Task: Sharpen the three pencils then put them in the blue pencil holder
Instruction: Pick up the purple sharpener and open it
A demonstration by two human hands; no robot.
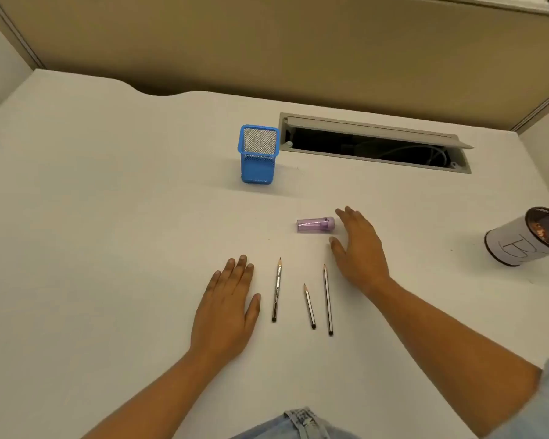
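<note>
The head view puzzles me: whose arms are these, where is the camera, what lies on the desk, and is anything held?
There is no machine here. A person wears one camera on the head, and it looks down at their own bare arms. The left hand rests open on the white desk. The right hand is open too, close beside a purple sharpener that lies on its side, but it is not gripping it. Nothing is held. Between the hands lie three pencils, tips pointing away: the left pencil, the short middle pencil and the right pencil. Farther back stands the blue pencil holder, with no pencils in it, beside an open cable hatch. A white cup sits at the right edge.
</note>
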